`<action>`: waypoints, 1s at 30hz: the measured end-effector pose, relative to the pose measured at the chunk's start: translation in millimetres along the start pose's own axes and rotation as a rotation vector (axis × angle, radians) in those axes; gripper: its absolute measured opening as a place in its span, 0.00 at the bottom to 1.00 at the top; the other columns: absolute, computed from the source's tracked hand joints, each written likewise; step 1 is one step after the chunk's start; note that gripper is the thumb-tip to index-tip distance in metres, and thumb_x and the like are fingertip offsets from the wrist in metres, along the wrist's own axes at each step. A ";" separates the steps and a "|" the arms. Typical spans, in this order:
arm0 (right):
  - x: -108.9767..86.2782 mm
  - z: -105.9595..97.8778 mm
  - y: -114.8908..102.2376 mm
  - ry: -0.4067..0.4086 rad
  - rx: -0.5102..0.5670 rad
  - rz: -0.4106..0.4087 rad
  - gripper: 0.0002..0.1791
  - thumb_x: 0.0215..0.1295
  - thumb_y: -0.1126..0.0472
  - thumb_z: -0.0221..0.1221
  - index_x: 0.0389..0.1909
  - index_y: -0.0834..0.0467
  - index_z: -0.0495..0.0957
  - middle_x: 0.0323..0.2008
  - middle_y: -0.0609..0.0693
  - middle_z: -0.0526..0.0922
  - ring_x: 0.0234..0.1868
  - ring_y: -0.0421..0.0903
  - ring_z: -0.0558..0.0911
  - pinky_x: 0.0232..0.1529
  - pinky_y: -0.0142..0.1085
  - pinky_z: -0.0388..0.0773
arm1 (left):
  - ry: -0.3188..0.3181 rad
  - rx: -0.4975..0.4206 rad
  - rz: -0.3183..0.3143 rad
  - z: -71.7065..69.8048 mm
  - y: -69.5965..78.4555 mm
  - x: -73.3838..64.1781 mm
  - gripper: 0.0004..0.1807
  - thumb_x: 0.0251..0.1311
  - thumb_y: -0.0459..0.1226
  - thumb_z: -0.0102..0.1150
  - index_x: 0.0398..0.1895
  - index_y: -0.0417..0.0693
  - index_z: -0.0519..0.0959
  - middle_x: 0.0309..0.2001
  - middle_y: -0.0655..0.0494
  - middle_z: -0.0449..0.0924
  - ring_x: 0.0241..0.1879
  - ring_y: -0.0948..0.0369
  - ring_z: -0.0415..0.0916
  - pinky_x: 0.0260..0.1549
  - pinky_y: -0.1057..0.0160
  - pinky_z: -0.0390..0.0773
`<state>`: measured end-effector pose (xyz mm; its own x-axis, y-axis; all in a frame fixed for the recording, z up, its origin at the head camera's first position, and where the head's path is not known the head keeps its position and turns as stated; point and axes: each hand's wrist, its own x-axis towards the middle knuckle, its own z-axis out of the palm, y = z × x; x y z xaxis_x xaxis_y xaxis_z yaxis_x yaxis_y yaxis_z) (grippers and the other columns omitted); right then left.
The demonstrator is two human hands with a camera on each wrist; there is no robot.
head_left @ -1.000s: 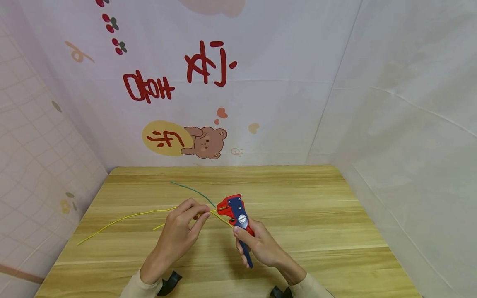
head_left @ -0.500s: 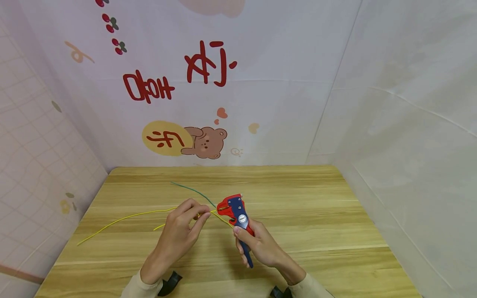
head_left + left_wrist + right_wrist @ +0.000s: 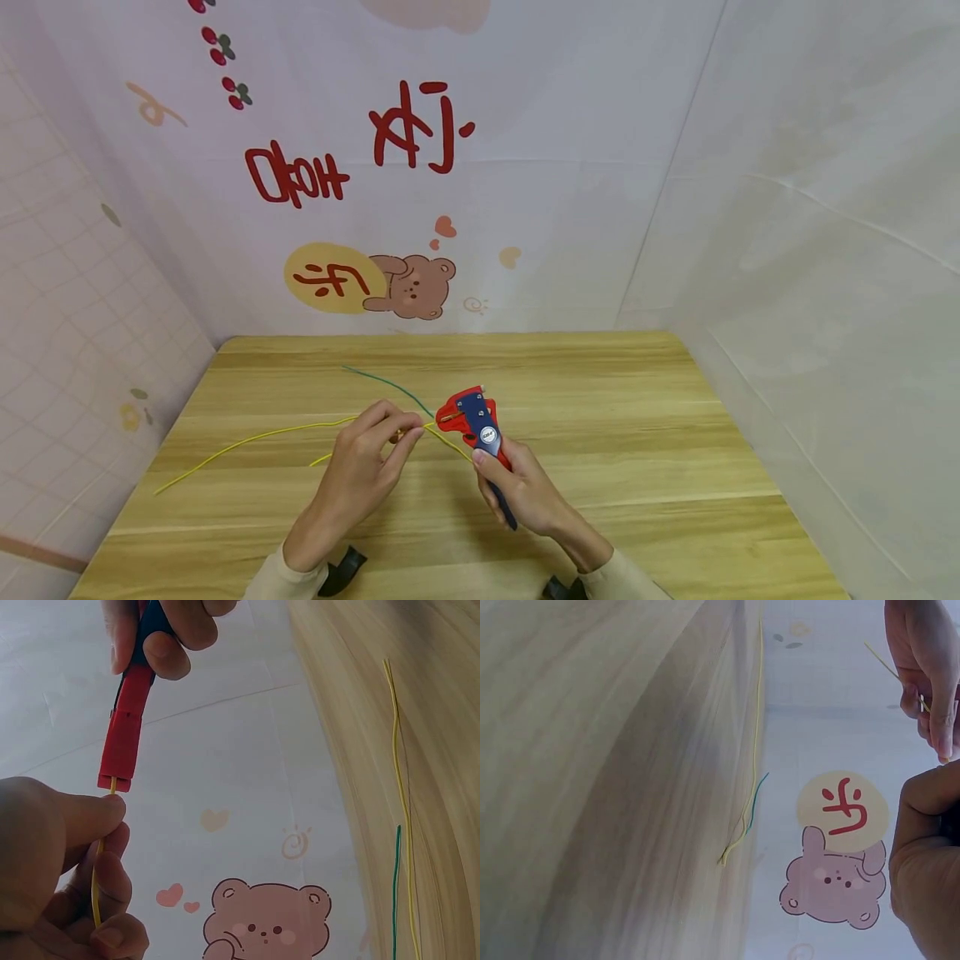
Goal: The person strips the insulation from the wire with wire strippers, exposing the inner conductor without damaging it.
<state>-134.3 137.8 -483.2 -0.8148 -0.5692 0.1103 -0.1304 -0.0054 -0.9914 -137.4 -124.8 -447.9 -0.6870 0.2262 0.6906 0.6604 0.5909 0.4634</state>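
In the head view my left hand (image 3: 358,458) pinches a thin yellow wire (image 3: 429,426) between thumb and fingertips. The wire's front end runs into the nose of a red and dark blue wire stripper (image 3: 472,412). My right hand (image 3: 531,492) grips that tool by its handles, fingers wrapped round them. Seen from the left wrist, the wire (image 3: 95,892) passes through my fingers into the red stripper head (image 3: 124,739), just ahead of the thumb tip. In the right wrist view, my right hand (image 3: 934,847) hides the tool, and the wire's tail (image 3: 881,661) sticks out behind my left hand (image 3: 930,652).
Loose yellow wire (image 3: 255,436) lies across the left of the wooden table (image 3: 637,433), running on beneath the hands. A green wire (image 3: 390,382) lies farther back. A printed cloth wall (image 3: 570,250) rises behind the table, with more cloth at both sides.
The stripper has tilted slightly and its lower handle end has shifted a little up and right, with the right fingers moving along. My left hand and the wire stay in place.
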 end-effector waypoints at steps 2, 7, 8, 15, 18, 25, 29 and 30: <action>0.3 0.7 -0.1 0.002 0.002 -0.003 0.19 0.94 0.56 0.47 0.45 0.68 0.70 0.21 0.71 0.69 0.13 0.35 0.76 0.10 0.39 0.77 | -0.001 -0.002 -0.001 -0.2 -0.4 -0.3 0.09 0.63 0.27 0.80 0.42 0.47 0.92 0.36 0.61 0.84 0.33 0.70 0.78 0.33 0.78 0.76; 0.9 1.4 -0.2 -0.006 0.013 -0.009 0.19 0.95 0.57 0.46 0.44 0.69 0.70 0.20 0.70 0.69 0.13 0.34 0.75 0.09 0.41 0.76 | 0.003 0.001 -0.005 -0.6 -0.1 0.0 0.11 0.61 0.26 0.81 0.42 0.47 0.92 0.36 0.60 0.85 0.33 0.70 0.79 0.34 0.78 0.77; 0.9 1.5 -0.1 -0.007 0.015 -0.008 0.19 0.95 0.57 0.46 0.44 0.69 0.70 0.20 0.71 0.68 0.13 0.34 0.75 0.09 0.41 0.76 | 0.005 0.003 -0.005 -0.7 0.1 0.2 0.11 0.60 0.25 0.81 0.42 0.47 0.92 0.36 0.60 0.84 0.33 0.70 0.79 0.34 0.78 0.77; 1.3 1.6 1.1 -0.013 0.023 -0.009 0.19 0.95 0.56 0.46 0.46 0.69 0.70 0.21 0.71 0.68 0.13 0.35 0.75 0.09 0.40 0.76 | 0.019 0.001 0.003 -1.9 1.6 1.4 0.11 0.59 0.24 0.81 0.39 0.47 0.92 0.34 0.62 0.84 0.32 0.71 0.76 0.32 0.78 0.74; 1.4 1.6 1.8 -0.018 0.027 -0.015 0.19 0.95 0.56 0.46 0.47 0.69 0.70 0.22 0.70 0.68 0.14 0.34 0.76 0.09 0.40 0.76 | 0.026 -0.003 0.009 -2.5 1.4 1.5 0.11 0.60 0.24 0.81 0.39 0.48 0.92 0.34 0.62 0.83 0.32 0.71 0.75 0.31 0.78 0.73; 0.3 1.8 2.5 -0.012 0.029 -0.015 0.18 0.95 0.55 0.45 0.50 0.68 0.70 0.22 0.70 0.68 0.14 0.34 0.76 0.10 0.39 0.77 | 0.016 0.007 0.005 -2.6 0.8 0.5 0.10 0.61 0.25 0.81 0.39 0.48 0.92 0.33 0.62 0.83 0.31 0.72 0.77 0.32 0.78 0.74; 0.3 2.1 2.8 -0.010 0.032 -0.016 0.18 0.95 0.55 0.46 0.50 0.69 0.70 0.22 0.70 0.68 0.14 0.34 0.76 0.10 0.41 0.77 | 0.013 0.003 0.005 -3.1 0.7 0.2 0.10 0.61 0.25 0.81 0.40 0.48 0.92 0.34 0.62 0.83 0.31 0.72 0.77 0.31 0.78 0.74; 0.3 2.1 3.0 -0.009 0.032 -0.014 0.18 0.95 0.55 0.46 0.50 0.69 0.70 0.22 0.70 0.68 0.14 0.34 0.76 0.10 0.41 0.78 | 0.012 -0.001 0.005 -3.5 0.7 0.2 0.11 0.61 0.25 0.81 0.40 0.48 0.92 0.34 0.63 0.83 0.31 0.72 0.76 0.31 0.78 0.74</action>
<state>-133.8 136.0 -486.3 -0.8078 -0.5762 0.1238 -0.1236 -0.0397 -0.9915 -136.0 -127.0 -445.5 -0.6804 0.2199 0.6991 0.6639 0.5890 0.4608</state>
